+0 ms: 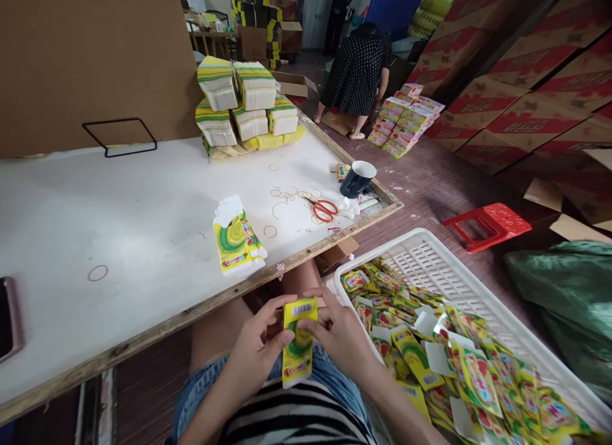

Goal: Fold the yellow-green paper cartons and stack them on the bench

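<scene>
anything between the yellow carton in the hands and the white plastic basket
Only the right hand and its forearm, on the basket side of the yellow carton. No loose object is visible between carton and white plastic basket.

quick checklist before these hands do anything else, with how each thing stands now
1. Yellow carton held by both left hand and right hand: ok.
2. Barcode facing the camera: ok.
3. Carton fully shut at both ends: cannot tell.
4. Scissors away from the fingers: ok.
5. White basket at the right side: ok.
6. Table free of loose rubber bands: not ok.
</scene>
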Available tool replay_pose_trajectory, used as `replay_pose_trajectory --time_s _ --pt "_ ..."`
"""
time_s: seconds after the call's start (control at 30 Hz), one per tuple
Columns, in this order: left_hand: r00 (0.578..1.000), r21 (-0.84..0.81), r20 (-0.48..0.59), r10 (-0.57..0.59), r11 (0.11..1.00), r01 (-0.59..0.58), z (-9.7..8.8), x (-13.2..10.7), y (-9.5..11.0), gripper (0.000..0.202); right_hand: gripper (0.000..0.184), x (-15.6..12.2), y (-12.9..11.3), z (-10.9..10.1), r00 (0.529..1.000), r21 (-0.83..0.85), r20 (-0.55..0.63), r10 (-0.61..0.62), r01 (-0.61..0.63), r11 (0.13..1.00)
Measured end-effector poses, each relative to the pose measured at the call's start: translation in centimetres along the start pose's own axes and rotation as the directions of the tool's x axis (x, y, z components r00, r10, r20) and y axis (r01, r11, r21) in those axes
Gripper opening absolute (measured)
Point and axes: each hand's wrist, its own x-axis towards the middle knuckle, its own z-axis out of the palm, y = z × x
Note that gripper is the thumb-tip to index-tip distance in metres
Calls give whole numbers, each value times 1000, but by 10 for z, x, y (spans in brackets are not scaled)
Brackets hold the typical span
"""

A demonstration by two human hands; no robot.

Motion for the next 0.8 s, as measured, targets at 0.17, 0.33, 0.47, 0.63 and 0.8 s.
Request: replay_pose_trajectory --time_s 0.17,0.33,0.47,0.63,0.8 --pt "998 -132 -1 -66 989 65 1 2 4 40 26 -2 2 0 991 106 -106 -87 98 990" --pt "1000 -108 -2 -20 994 19 15 3 3 36 14 -2 4 3 983 354 -162 -90 143 924" --pt "978 251 -98 184 956 -154 3 6 12 40 13 -8 10 -31 907 62 -372 -198 237 970" --pt "849 791 -301 435 611 -32 -65 20 28 69 33 -1 22 -82 633 -553 -640 -436 14 833" --pt "936 827 -248 252 558 69 -99 31 30 41 22 18 13 -41 850 -262 -380 -366 280 923"
